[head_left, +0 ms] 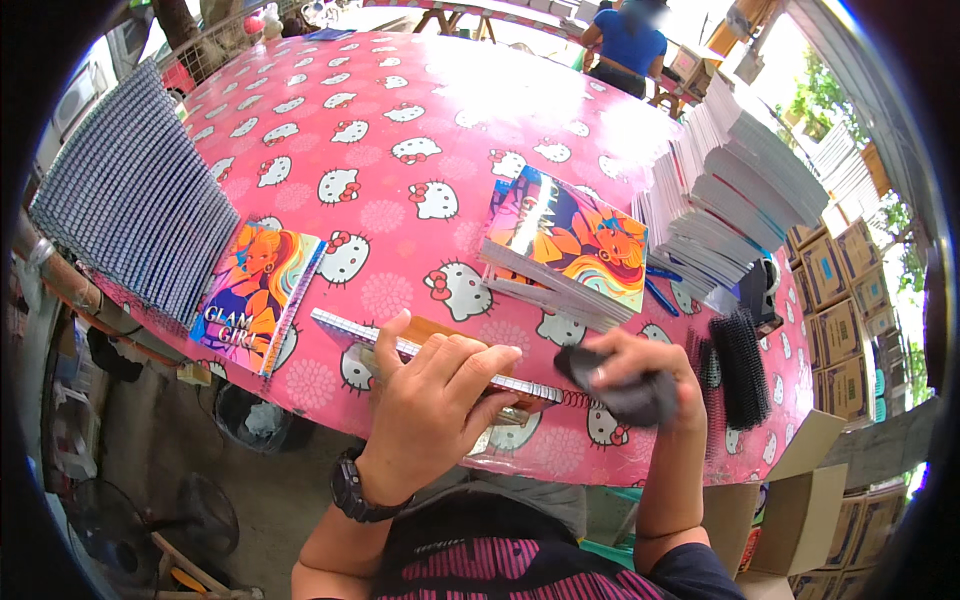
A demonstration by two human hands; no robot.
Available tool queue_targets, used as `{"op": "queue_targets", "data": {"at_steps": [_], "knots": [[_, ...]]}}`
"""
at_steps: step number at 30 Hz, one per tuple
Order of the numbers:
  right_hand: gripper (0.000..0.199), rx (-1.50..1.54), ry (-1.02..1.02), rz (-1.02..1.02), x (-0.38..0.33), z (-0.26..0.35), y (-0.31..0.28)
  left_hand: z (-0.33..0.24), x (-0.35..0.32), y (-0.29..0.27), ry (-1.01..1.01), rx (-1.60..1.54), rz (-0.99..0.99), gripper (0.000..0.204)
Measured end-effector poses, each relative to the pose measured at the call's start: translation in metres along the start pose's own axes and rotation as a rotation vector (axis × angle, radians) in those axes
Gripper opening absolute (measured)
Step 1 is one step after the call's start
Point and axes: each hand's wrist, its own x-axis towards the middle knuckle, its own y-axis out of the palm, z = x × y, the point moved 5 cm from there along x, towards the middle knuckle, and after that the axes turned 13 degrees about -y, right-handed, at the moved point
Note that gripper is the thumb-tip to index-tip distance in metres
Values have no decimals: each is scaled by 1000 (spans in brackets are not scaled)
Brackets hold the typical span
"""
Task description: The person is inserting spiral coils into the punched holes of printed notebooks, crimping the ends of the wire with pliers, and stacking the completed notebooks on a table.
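nearer the wearer than the picture-cover notebook stack (565,235), the left hand (435,385) closes firmly around a tilted notebook (528,388). near the stack's lower right, the right hand (645,372) wraps a blurred black object (640,402) beside a red spiral coil (577,399). a slackened left grip could let the notebook twist, bending the coil.

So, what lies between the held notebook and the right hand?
In the head view, a reddish coil, then the blurred dark object the right hand holds.

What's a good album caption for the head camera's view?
At a pink table, the left hand steadies a notebook while the right hand grips a blurred dark object.
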Motion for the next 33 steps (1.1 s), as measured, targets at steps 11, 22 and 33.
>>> {"op": "queue_targets", "data": {"at_steps": [11,22,33], "knots": [[68,-820,144,147,40,-15,3,14,-2,-11,-83,111,-4,47],[42,-167,-84,186,46,-13,41,29,-12,-16,-169,58,-236,92],[66,-1045,90,113,67,-38,24,102,-26,-9,-439,-763,-304,107]]}}
